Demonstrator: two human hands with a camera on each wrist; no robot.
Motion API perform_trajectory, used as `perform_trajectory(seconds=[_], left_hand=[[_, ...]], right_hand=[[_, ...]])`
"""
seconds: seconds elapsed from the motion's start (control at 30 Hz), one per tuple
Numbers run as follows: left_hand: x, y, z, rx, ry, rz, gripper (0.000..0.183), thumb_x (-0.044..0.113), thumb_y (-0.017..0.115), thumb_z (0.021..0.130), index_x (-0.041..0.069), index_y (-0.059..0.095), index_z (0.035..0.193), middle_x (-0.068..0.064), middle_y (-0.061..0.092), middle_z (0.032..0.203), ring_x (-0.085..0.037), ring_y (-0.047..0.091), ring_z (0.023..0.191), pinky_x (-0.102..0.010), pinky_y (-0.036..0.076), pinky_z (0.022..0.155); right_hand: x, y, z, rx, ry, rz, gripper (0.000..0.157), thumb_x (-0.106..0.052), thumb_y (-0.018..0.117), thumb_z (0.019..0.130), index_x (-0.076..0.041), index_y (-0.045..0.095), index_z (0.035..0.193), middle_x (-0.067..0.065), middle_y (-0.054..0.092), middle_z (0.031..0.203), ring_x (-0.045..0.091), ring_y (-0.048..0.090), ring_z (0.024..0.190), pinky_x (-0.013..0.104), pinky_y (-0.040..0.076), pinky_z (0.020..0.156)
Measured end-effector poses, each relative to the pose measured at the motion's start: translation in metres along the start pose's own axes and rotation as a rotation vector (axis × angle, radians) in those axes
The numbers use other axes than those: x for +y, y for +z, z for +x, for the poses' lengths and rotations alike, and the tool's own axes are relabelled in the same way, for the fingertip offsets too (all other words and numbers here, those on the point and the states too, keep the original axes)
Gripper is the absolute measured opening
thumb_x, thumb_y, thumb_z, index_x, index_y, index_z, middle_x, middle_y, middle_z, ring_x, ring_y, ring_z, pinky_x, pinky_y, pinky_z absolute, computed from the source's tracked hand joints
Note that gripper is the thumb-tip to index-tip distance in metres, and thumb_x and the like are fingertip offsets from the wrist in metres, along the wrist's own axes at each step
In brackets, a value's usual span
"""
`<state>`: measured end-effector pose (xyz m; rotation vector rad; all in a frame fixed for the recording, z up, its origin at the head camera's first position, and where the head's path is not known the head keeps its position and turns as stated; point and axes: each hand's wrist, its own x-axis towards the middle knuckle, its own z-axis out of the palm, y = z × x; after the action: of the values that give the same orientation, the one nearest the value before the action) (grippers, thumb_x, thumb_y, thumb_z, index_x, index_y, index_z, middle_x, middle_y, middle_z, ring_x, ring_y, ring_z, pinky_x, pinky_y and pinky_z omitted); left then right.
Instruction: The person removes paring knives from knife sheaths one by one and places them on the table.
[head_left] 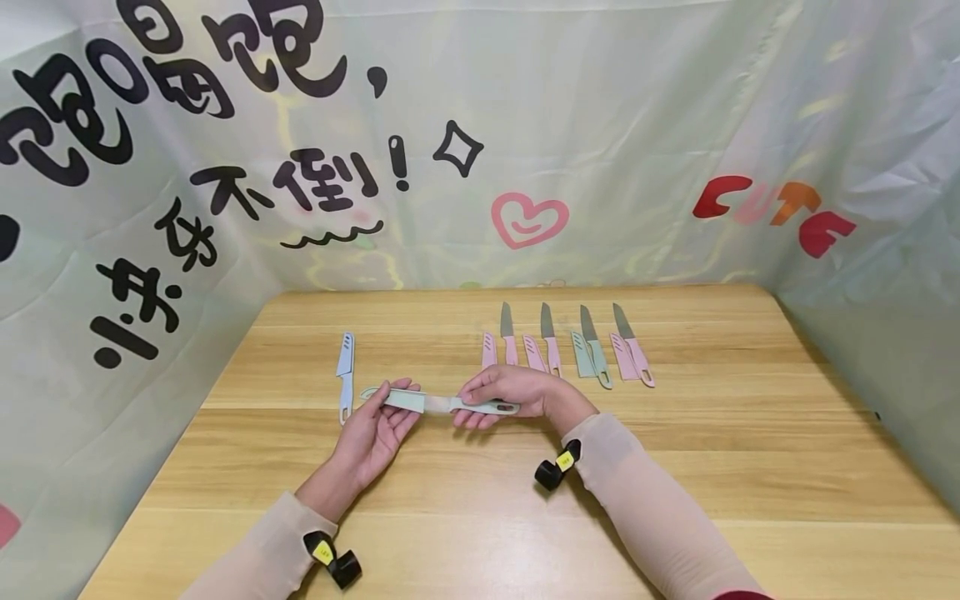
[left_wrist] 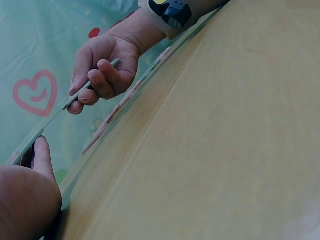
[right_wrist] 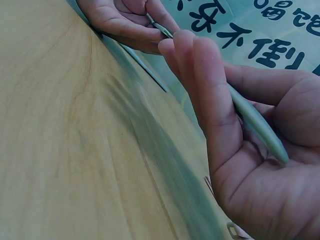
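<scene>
Pale green knife sheath lies across the fingers of my left hand, pinched with the thumb on top. My right hand grips the handle of a matching green knife, its thumb along the top. A short stretch of blade shows between handle and sheath mouth; its tip end is hidden at the sheath. Both are held above the table. In the left wrist view, the handle sits between the right thumb and fingers. The right wrist view shows the handle's end against the palm.
A sheathed blue knife lies on the wooden table, left of my left hand. Behind my right hand is a row of bare knives beside their sheaths: several pink ones and a green one. Printed cloth hangs around the table.
</scene>
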<state>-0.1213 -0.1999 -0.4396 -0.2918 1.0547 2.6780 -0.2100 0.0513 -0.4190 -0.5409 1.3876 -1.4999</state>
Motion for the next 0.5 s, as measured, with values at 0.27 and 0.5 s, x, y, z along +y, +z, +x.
perform_trajectory(seconds=[0.27,0.5], left_hand=[[0.0008,-0.0001,0.0000,-0.017,0.006,-0.009,0.034,0.029,0.038,0.108,0.006,0.062,0.115,-0.012,0.065,0.117,-0.022,0.061,0.115,-0.035,0.046,0.103],[-0.0004,-0.0018,-0.0013,-0.022,0.012,0.005,0.034,0.029,0.039,0.107,0.006,0.062,0.115,-0.012,0.064,0.119,-0.022,0.060,0.116,-0.035,0.045,0.104]], right_hand=[[-0.0006,-0.0021,-0.0013,-0.013,0.005,0.013,0.027,-0.005,0.046,0.103,0.013,0.057,0.119,0.022,0.070,0.104,0.021,0.070,0.086,0.029,0.059,0.075],[0.0022,-0.0022,-0.0009,-0.032,-0.003,-0.011,0.028,-0.006,0.046,0.103,0.014,0.059,0.118,0.022,0.070,0.104,0.022,0.070,0.086,0.030,0.059,0.077]])
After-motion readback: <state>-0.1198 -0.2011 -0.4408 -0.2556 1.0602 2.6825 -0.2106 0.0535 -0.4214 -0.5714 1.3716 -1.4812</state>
